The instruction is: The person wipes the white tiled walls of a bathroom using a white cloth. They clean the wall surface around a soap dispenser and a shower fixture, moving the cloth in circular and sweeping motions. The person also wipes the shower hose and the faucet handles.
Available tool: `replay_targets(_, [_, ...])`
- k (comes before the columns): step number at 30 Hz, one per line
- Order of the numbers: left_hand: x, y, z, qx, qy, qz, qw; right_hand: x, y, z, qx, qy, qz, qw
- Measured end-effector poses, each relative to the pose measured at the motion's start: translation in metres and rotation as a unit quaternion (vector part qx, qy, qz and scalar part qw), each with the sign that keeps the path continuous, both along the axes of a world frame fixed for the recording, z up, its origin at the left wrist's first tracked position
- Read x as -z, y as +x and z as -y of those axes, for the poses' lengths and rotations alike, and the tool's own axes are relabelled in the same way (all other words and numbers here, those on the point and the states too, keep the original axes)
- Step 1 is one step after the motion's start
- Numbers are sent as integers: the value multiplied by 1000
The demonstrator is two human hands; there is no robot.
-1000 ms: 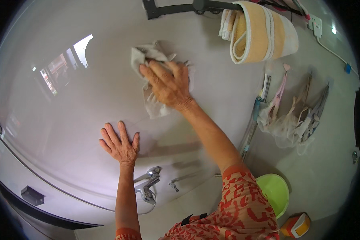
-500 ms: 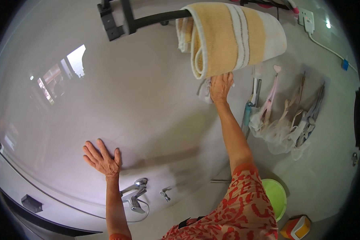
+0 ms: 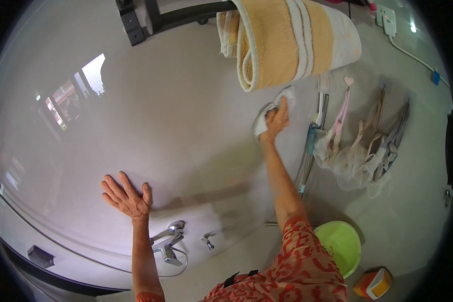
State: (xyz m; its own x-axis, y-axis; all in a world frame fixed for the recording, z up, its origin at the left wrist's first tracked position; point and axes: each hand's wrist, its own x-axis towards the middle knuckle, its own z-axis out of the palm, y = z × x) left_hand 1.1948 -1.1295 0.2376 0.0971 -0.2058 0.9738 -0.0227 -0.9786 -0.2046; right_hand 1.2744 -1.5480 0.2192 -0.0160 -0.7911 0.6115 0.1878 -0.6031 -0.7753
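The right hand (image 3: 277, 119) is raised high, fingers closed around a white cloth (image 3: 265, 114) pressed to the pale glossy wall (image 3: 186, 100), just below the rolled yellow-striped towel (image 3: 292, 43) on its dark rail (image 3: 186, 17). The left hand (image 3: 127, 197) lies flat on the wall, fingers spread, holding nothing, above the chrome tap (image 3: 168, 244).

A broad stretch of bare glossy wall (image 3: 186, 126) is left open between the left hand (image 3: 127, 197), pressed flat on it, and the right hand (image 3: 276, 120). Above the right hand, passage is closed by the striped towel (image 3: 292, 43) hung on the dark rail (image 3: 186, 17). To its right, room is narrowed by hanging brushes (image 3: 314, 136) and a mesh bag (image 3: 352, 161). Below the left hand, the chrome taps (image 3: 168, 241) stand in the way.
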Motion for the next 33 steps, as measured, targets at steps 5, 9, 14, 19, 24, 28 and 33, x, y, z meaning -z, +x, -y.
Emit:
replay_targets(5, [0, 0, -2, 0, -3, 8, 1000, -33, -37, -137, -22, -117, 26, 993])
replay_targets(9, [3, 3, 1, 20, -4, 1, 1000, -32, -64, -212, -54, -222, 31, 973])
replay_targets(14, [2, 1, -2, 28, -7, -8, 1000, -40, -65, -221, -25, -404, 95, 910])
replay_targets(19, [1, 2, -2, 34, -5, 0, 999, -72, -50, -155, 26, -451, 99, 887])
replay_targets(24, [3, 2, -6, 24, -1, -4, 1000, -95, -37, -103, 69, -412, 81, 905])
replay_targets(28, [4, 2, -6, 18, -4, -7, 1000, -94, -21, -55, 87, -396, 68, 911])
replay_targets(33, [2, 3, 0, 16, -1, -11, 1000, -63, 17, 31, 129, -327, 12, 936])
